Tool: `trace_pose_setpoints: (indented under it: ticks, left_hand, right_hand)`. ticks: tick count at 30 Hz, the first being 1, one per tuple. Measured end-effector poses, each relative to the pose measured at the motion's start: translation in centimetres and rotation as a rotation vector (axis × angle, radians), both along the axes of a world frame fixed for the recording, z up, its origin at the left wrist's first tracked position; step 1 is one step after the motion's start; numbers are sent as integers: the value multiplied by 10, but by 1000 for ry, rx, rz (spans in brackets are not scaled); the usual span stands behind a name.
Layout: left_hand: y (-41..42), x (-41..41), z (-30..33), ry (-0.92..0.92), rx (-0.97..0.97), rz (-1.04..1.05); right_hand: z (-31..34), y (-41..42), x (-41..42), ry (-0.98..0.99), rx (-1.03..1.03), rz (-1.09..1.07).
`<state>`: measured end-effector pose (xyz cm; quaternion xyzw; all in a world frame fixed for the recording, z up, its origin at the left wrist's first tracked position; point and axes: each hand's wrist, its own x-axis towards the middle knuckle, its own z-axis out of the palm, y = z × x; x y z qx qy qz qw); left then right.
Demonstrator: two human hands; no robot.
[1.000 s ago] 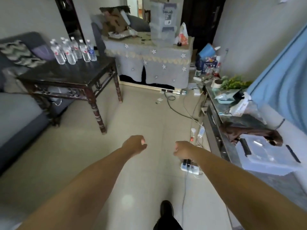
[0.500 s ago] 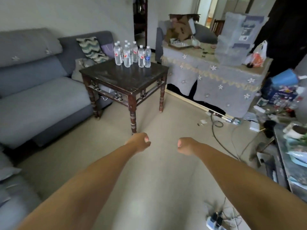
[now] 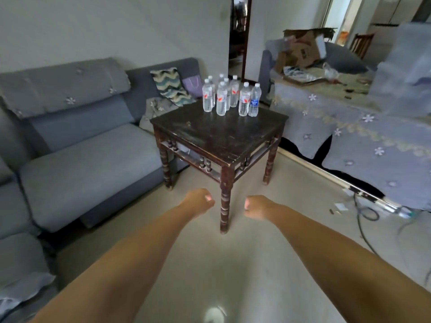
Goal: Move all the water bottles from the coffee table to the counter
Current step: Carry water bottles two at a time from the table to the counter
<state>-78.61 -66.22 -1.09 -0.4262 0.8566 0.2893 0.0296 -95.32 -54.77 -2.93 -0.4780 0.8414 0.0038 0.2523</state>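
Approaching coffee table (image 3: 219,136); bottles (image 3: 229,96) all upright on far surface corner, untouched. Left hand (image 3: 199,201), right hand (image 3: 255,206) fisted, empty. Next: reach across, grip nearest bottles.

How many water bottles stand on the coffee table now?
8 visible, all upright in a cluster at the far corner of the coffee table: four in front, including a blue-label bottle at the right end, and four behind, partly covered. More may be hidden.
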Motion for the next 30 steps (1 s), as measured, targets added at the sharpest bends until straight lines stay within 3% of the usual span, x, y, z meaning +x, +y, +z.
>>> trace_pose_setpoints:
  ticks: [12, 30]
  left_hand:
    - [-191, -92, 16, 49, 36, -47]
    - [-448, -330, 8, 159, 118, 121]
  right_hand:
    - [15, -192, -70, 8, -7, -27]
    - [22, -454, -336, -78, -4, 2]
